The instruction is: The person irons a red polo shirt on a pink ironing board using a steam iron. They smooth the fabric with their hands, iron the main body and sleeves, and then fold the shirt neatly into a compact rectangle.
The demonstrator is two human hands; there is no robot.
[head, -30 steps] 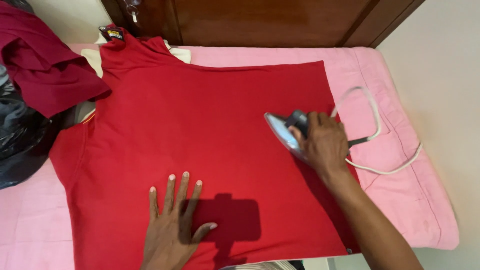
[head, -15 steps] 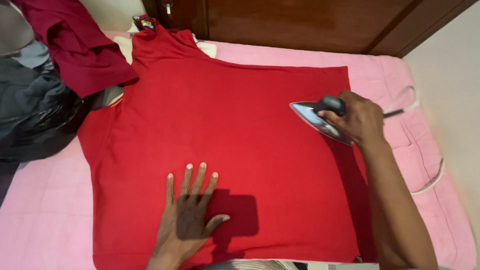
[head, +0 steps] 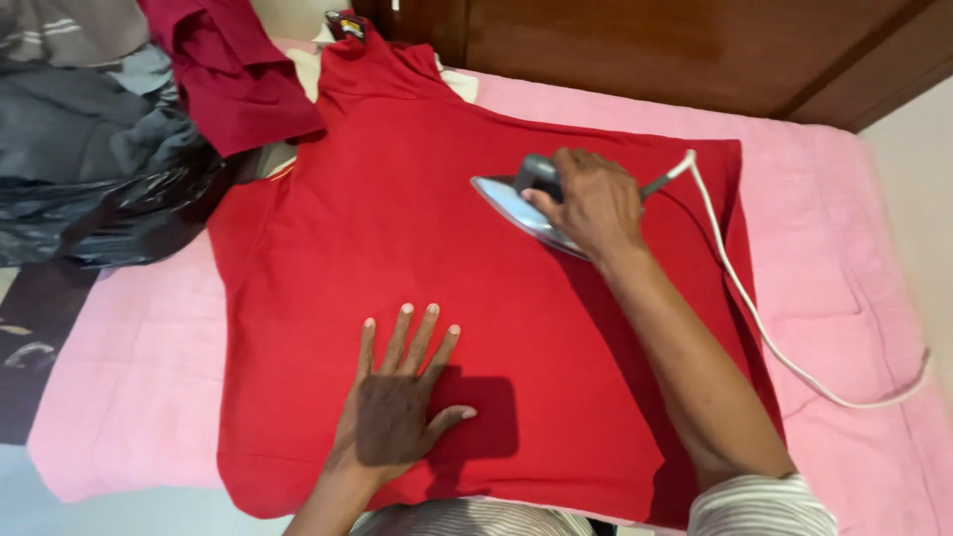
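At the far left, a heap of grey clothes (head: 79,69) is lying over a crumpled black plastic bag (head: 109,213), and a dark red garment (head: 233,74) is draping off that heap toward the collar end of the work. A pink padded blanket (head: 129,367) is covering the surface and is showing on all sides of a red T-shirt (head: 397,228), which is lying spread flat across it with its neck pointing to the upper left and its hem running down the right side. Near the bottom edge, the left hand (head: 397,412) is resting palm down on the shirt with fingers and thumb spread wide, gripping nothing and only pressing the cloth flat (its shadow is falling on the fabric just to its right). Further right, the right hand (head: 591,203) is wrapping around the handle of an electric iron (head: 521,203), fingers closed over the top; the iron's pointed tip is aiming left, and its soleplate seems to be tilting slightly off the cloth, though the angle is hard to judge from here. A white power cord (head: 754,308) is trailing from the iron's back end, crossing the shirt's right edge and looping out over the pink blanket toward the lower right. A dark wooden panel (head: 645,45) is running behind the top edge.
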